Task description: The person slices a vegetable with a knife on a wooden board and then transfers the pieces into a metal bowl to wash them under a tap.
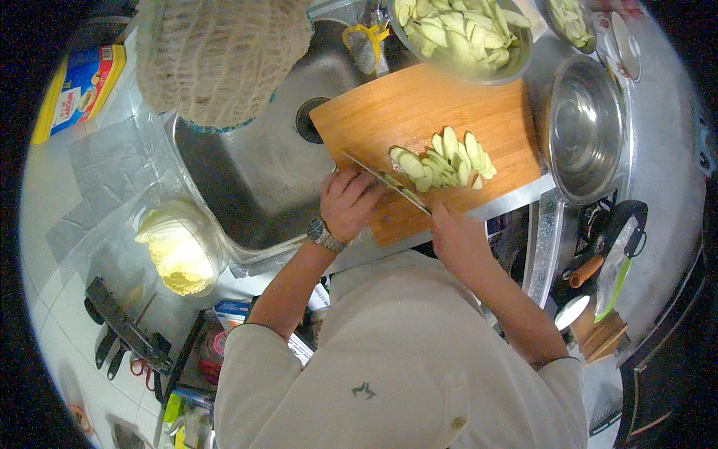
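A wooden cutting board lies across the right part of the sink. My right hand grips a kitchen knife, its blade pointing up and left over the board. Just left of the blade my left hand, with a metal watch at the wrist, rests on the board with bent fingers; whatever lies beneath them is hidden. A thin green piece shows along the blade. Pale green vegetable slices lie in overlapping rows to the right of the knife. Beyond the board, a bowl is heaped with similar slices.
The metal sink opens at left, partly under a hanging net-like cloth. An empty metal bowl stands right of the board. Leafy cabbage sits at the left counter. A wall rack holds knives and scissors at lower left.
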The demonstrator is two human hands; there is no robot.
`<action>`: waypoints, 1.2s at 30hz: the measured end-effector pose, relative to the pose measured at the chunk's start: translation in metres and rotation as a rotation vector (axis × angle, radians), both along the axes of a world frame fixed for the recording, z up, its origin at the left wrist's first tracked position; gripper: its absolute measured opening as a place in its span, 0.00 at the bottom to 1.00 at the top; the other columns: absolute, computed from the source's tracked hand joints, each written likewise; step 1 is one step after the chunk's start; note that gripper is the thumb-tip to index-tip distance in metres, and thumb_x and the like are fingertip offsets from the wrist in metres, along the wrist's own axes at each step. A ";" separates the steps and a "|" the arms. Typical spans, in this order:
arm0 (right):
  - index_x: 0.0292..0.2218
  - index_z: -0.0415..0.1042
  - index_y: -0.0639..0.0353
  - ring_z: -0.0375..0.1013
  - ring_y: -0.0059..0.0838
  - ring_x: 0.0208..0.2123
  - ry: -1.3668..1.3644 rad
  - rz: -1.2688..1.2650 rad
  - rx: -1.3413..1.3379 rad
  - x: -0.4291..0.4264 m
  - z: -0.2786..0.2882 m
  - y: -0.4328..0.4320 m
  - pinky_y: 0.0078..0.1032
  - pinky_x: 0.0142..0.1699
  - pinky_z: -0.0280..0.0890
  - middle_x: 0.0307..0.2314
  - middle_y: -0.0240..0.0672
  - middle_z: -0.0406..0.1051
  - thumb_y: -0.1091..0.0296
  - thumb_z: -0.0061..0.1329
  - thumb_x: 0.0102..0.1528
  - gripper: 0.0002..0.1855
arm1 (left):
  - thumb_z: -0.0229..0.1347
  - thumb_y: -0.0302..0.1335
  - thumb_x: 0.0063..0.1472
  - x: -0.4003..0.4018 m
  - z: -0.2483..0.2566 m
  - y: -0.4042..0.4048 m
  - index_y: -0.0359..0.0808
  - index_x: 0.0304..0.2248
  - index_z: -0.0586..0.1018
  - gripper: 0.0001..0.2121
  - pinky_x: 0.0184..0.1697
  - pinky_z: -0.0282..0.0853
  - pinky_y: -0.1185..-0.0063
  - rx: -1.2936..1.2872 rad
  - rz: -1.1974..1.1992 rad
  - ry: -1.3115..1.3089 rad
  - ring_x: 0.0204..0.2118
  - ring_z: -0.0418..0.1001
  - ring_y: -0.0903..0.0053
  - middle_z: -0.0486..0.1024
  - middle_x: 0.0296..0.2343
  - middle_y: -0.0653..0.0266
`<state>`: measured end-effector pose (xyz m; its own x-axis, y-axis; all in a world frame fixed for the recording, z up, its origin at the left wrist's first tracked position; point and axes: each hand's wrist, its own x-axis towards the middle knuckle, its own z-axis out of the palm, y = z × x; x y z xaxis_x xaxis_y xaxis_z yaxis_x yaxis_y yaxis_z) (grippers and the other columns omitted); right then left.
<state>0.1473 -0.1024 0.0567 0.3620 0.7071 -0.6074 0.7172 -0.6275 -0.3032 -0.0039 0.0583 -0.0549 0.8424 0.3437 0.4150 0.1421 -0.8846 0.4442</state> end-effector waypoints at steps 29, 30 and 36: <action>0.35 0.65 0.61 0.72 0.50 0.25 -0.032 0.029 0.228 0.003 -0.014 0.001 0.42 0.29 0.66 0.24 0.46 0.70 0.68 0.45 0.56 0.07 | 0.54 0.27 0.44 -0.006 -0.001 0.000 0.45 0.36 0.79 0.15 0.46 0.64 0.67 -0.051 0.037 0.011 0.44 0.68 0.68 0.73 0.39 0.69; 0.35 0.65 0.61 0.72 0.50 0.25 -0.031 0.033 0.228 0.004 -0.006 0.001 0.42 0.29 0.66 0.24 0.46 0.70 0.68 0.45 0.56 0.07 | 0.53 0.27 0.44 -0.006 -0.001 0.001 0.45 0.36 0.79 0.15 0.46 0.64 0.67 -0.059 0.031 0.003 0.43 0.68 0.68 0.73 0.39 0.69; 0.35 0.65 0.62 0.72 0.50 0.25 0.013 0.016 -0.008 -0.001 0.012 -0.007 0.43 0.28 0.66 0.25 0.47 0.70 0.66 0.44 0.57 0.08 | 0.53 0.26 0.45 -0.004 0.001 0.003 0.43 0.36 0.79 0.15 0.45 0.65 0.67 -0.082 0.022 -0.058 0.44 0.68 0.67 0.73 0.39 0.68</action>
